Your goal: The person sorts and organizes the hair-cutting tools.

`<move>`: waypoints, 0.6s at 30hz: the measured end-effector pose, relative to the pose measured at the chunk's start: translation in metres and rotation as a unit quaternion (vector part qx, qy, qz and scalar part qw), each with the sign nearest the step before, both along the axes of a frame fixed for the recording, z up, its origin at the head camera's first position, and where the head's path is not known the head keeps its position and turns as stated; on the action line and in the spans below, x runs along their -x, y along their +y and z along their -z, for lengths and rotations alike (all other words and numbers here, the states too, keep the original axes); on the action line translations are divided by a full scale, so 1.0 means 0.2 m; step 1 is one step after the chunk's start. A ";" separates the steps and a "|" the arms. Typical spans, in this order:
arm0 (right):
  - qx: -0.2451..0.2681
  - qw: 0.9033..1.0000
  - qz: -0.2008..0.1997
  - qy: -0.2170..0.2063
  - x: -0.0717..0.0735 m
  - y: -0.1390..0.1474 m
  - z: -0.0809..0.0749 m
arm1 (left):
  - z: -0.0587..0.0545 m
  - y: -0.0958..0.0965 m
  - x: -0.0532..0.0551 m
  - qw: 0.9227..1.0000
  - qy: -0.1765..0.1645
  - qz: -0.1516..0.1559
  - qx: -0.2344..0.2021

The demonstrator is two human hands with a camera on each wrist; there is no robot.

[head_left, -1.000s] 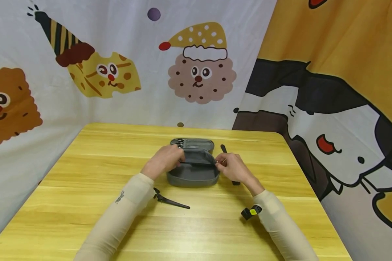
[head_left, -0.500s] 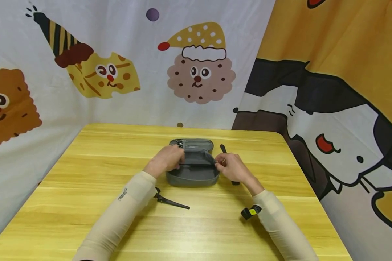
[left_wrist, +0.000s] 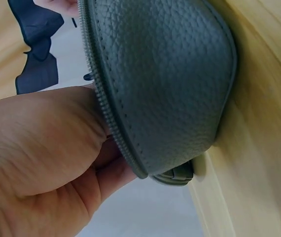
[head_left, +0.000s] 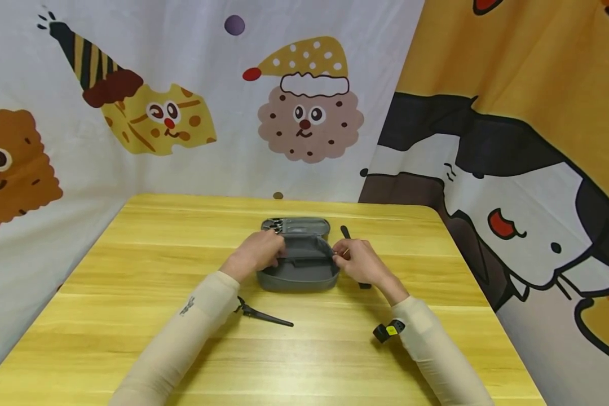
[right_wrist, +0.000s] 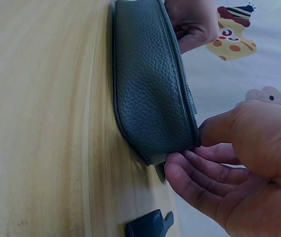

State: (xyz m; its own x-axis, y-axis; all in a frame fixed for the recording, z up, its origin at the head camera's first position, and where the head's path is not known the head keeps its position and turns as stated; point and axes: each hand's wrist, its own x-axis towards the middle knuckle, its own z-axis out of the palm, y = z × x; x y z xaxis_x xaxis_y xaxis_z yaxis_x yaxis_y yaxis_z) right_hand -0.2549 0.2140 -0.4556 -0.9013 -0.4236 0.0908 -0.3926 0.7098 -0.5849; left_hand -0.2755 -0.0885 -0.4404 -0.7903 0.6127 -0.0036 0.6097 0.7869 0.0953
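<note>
A grey pebbled-leather zip case [head_left: 298,283] lies unzipped on the table, its lid [head_left: 304,226] folded back and holding several shiny metal tools at its left end. At its left rim my left hand [head_left: 257,252] grips the edge with curled fingers; in the left wrist view that hand [left_wrist: 42,153] sits over the zipper and its fingertips are hidden. My right hand [head_left: 360,260] pinches the right rim, the thumb inside and fingers against the outer wall, as the right wrist view shows with the hand [right_wrist: 249,173]. A grey inner panel [head_left: 304,246] stands at the back of the case.
A slim black tapered object [head_left: 266,316] lies in front of the case, near the left sleeve. Another black object [head_left: 345,232] lies partly hidden behind the right hand. A patterned cloth [head_left: 182,175] hangs behind the wooden table [head_left: 325,361].
Both hands stay at the same rims. Inside the case, the lower edge of the grey inner panel has come down slightly. The head view has shifted a little.
</note>
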 end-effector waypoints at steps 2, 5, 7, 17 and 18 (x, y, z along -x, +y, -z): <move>0.001 1.000 0.000 0.000 0.00 0.00 0.00 | 0.00 -0.01 0.00 1.000 -0.002 0.001 0.003; 0.000 1.000 0.000 0.001 0.00 0.00 0.00 | -0.01 -0.02 -0.01 1.000 -0.012 -0.004 0.001; 0.000 1.000 0.000 0.001 0.00 0.00 0.00 | -0.01 -0.02 -0.02 1.000 -0.016 -0.006 0.001; -0.003 1.000 0.001 0.000 0.00 0.00 -0.01 | 0.00 0.02 -0.01 1.000 -0.012 -0.006 0.013; -0.003 1.000 0.001 0.000 0.00 0.00 0.00 | 0.01 0.02 0.00 1.000 -0.012 -0.006 0.013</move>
